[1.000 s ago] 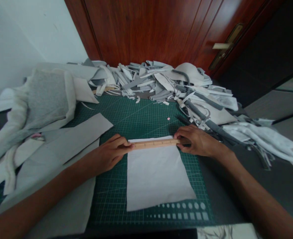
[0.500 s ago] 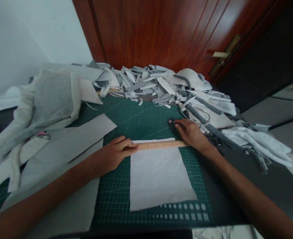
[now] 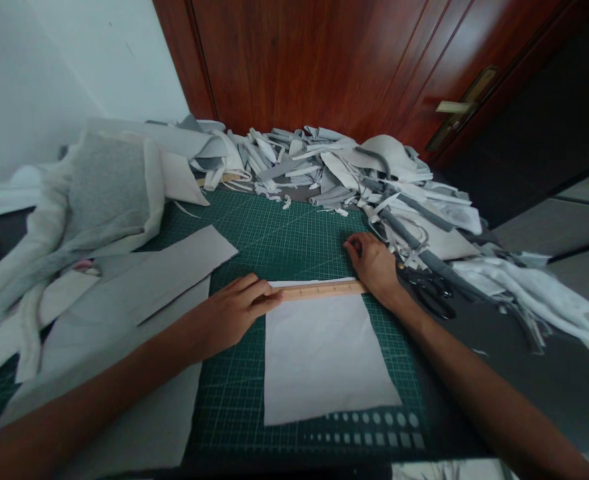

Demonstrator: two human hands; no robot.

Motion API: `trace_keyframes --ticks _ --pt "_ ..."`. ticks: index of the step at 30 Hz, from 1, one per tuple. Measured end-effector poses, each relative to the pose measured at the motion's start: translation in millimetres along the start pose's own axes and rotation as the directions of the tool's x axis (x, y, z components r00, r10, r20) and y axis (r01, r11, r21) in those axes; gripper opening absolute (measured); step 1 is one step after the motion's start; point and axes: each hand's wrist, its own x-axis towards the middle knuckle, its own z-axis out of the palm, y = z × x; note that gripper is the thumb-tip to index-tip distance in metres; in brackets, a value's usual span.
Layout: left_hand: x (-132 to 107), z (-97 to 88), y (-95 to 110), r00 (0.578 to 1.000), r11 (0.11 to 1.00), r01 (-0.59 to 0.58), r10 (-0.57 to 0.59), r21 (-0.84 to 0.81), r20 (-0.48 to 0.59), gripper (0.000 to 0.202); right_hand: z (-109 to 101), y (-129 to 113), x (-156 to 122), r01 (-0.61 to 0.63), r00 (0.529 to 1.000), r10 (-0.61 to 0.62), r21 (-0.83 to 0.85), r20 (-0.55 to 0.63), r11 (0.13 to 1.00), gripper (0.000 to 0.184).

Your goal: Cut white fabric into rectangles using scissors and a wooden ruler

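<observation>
A wooden ruler lies across the upper part of a white cloth piece. My left hand grips the ruler's left end between thumb and fingers. My right hand is at the ruler's right end, its fingers curled closed over the mat. A small reddish bit shows between those fingers; what it is I cannot make out. Under the cloth lies a green cutting mat with a white grid.
Black-handled scissors lie right of my right hand. Grey and white fabric scraps pile up along the back. A thick grey fabric bundle and a grey strip are on the left. Behind stands a wooden door.
My right hand has shifted slightly left and closed its fingers over the spot where a small pink thing lay on the mat. The scissors show more. My left hand stays on the ruler.
</observation>
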Motion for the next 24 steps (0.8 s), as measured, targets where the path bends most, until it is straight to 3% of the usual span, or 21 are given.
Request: trace_keyframes --ticks 6,12,24 --pt "5 -0.7 7 0.999 0.998 0.025 -0.027 -0.064 -0.037 0.042 -1 3 -2 0.012 1.0 -0.014 0.082 0.023 0.997 0.012" --pt "5 1.5 10 0.999 0.998 0.019 -0.022 -0.068 -0.043 0.044 -2 7 -6 0.044 0.999 -0.044 0.123 -0.002 0.991 0.016" --pt "-1 7.2 24 0.984 0.982 0.178 -0.178 -0.06 0.018 0.039 -2 6 -6 0.098 0.995 -0.099 0.176 -0.007 0.979 0.02"
